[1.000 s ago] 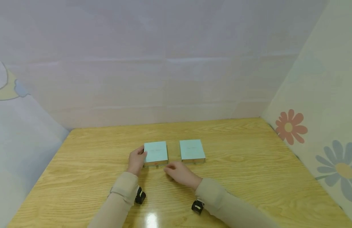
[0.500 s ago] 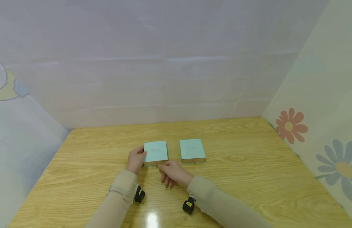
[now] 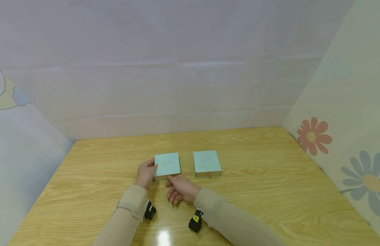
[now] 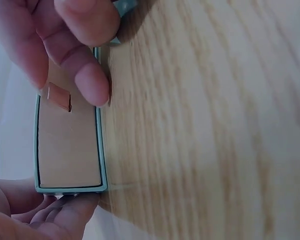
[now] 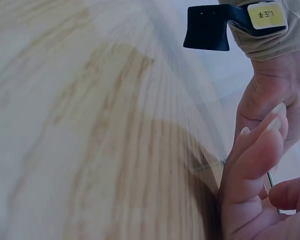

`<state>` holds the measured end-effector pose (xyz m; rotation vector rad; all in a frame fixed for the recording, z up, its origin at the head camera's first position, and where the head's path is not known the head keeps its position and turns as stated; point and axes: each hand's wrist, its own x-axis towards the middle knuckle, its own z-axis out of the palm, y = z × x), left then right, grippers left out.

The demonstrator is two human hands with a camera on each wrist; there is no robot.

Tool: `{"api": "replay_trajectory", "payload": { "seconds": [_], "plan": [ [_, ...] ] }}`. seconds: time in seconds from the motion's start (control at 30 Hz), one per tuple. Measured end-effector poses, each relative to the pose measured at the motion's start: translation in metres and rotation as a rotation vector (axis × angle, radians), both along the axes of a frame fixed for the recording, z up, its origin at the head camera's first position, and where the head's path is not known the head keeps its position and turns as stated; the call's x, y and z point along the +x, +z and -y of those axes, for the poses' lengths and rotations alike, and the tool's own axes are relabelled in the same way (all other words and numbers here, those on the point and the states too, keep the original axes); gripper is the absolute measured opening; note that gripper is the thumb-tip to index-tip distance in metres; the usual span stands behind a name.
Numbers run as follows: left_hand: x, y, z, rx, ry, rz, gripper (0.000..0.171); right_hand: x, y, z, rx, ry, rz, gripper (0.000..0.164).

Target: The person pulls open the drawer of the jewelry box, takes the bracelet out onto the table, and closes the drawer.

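A pale mint-green drawer box [image 3: 167, 164] lies on the wooden table [image 3: 260, 191]. My left hand [image 3: 145, 173] holds it by its left side, the thumb at the top edge. In the left wrist view, the box's tan drawer front [image 4: 70, 155] carries a small orange-brown pull tab [image 4: 58, 96]. My right hand [image 3: 183, 188] is at this front, its fingertips [image 4: 95, 86] close around the tab without a visible pinch. In the right wrist view, the right hand's curved fingers hide most of the box.
A second mint-green box [image 3: 207, 161] of the same kind sits to the right, a short gap away. Behind the table hangs a plain pale backdrop [image 3: 177, 85]. Black wrist straps [image 3: 150, 210] hang beneath both sleeves.
My right hand has moved left along the front of the left box to the drawer tab, its lower fingers turning into view. The left hand and both boxes stay put.
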<state>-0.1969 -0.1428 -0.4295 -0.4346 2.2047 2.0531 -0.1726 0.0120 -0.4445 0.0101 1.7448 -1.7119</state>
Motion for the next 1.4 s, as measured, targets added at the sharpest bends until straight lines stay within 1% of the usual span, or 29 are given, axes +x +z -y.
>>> {"api": "replay_trajectory", "payload": {
  "seconds": [0.2,0.43,0.6,0.73,0.87,1.07,1.2,1.4],
  "plan": [
    [0.001,-0.001,0.0,0.003,0.002,-0.02,0.045,-0.001,-0.002,0.006,-0.03,-0.04,0.035,0.034],
    [0.0,-0.001,-0.002,0.0,-0.004,-0.006,0.046,-0.004,-0.003,0.009,-0.086,-0.084,0.091,0.026],
    [-0.001,0.0,-0.003,-0.002,0.009,0.0,0.046,-0.006,-0.005,0.01,-0.127,-0.098,0.129,0.022],
    [-0.001,0.0,-0.004,-0.011,0.026,0.013,0.046,-0.006,-0.005,0.012,-0.139,-0.1,0.125,0.025],
    [0.001,-0.001,-0.004,-0.02,0.029,0.017,0.045,-0.004,-0.007,0.013,-0.138,-0.113,0.129,0.026],
    [0.004,-0.001,-0.005,-0.024,0.043,0.006,0.045,-0.001,-0.009,0.015,-0.115,-0.117,0.13,0.028],
    [0.004,0.0,-0.005,-0.018,0.061,-0.002,0.044,0.001,-0.008,0.015,-0.109,-0.112,0.124,0.028],
    [0.002,0.0,-0.006,-0.015,0.067,-0.01,0.044,0.002,-0.008,0.015,-0.094,-0.13,0.123,0.029]
  ]
}}
